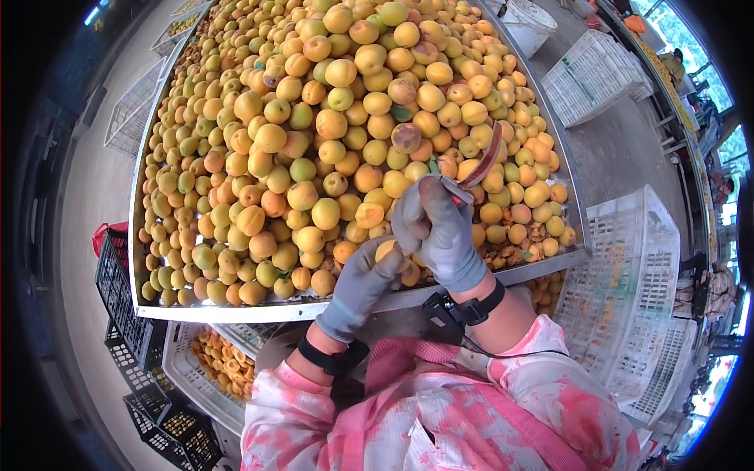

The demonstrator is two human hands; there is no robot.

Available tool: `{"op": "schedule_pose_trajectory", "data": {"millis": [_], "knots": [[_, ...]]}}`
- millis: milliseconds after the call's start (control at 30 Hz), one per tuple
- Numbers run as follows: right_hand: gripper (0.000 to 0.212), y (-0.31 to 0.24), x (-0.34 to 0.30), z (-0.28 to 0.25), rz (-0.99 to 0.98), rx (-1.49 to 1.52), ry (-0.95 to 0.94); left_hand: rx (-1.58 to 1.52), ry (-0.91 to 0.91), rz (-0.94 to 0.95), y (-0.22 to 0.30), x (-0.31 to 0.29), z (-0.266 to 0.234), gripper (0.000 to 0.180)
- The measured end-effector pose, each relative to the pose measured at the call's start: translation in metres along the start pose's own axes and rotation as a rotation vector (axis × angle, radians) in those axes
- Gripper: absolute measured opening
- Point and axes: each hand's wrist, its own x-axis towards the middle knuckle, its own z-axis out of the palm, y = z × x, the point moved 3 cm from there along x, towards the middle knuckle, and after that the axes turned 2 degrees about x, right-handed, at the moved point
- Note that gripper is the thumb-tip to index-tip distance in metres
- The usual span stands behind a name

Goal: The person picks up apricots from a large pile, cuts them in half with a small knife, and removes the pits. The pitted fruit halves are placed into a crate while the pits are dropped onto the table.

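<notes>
My left hand (357,282), in a grey glove, is closed around a yellow apricot (384,250) at the front edge of the table. Just to its right and a little higher is my right hand (440,228), also gloved. Its fingers wrap round the handle of a curved knife (488,159), whose reddish-brown, stained blade points up and to the right over the fruit. A large heap of yellow, orange and greenish apricots (298,149) fills the metal-rimmed table (228,312) before me. Some of the fruit has brown spots.
Halved apricots (224,365) lie in a white crate (179,345) below the table at left. Black crates (137,345) stand beside it. At right are white crates (628,275), another white crate stack (593,78) and a white bucket (528,25). Pits and scraps (503,255) lie near the table's right corner.
</notes>
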Motion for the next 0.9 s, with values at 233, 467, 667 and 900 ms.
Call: {"op": "schedule_pose_trajectory", "data": {"millis": [233, 467, 667, 900], "knots": [[0.037, 0.004, -0.005, 0.015, -0.032, -0.238, 0.069, 0.291, 0.404, 0.323, -0.019, 0.004, -0.001, 0.045], [0.032, 0.005, -0.003, 0.009, 0.156, -0.173, -0.144, 0.297, 0.332, 0.344, -0.037, 0.003, -0.007, 0.031], [0.029, 0.001, -0.007, 0.012, 0.224, -0.184, -0.149, 1.171, 0.254, 0.635, -0.044, 0.006, -0.023, 0.042], [0.026, 0.008, -0.008, 0.004, 0.157, 0.003, -0.198, 0.897, -0.116, 0.476, 0.003, 0.005, -0.009, 0.050]]}}
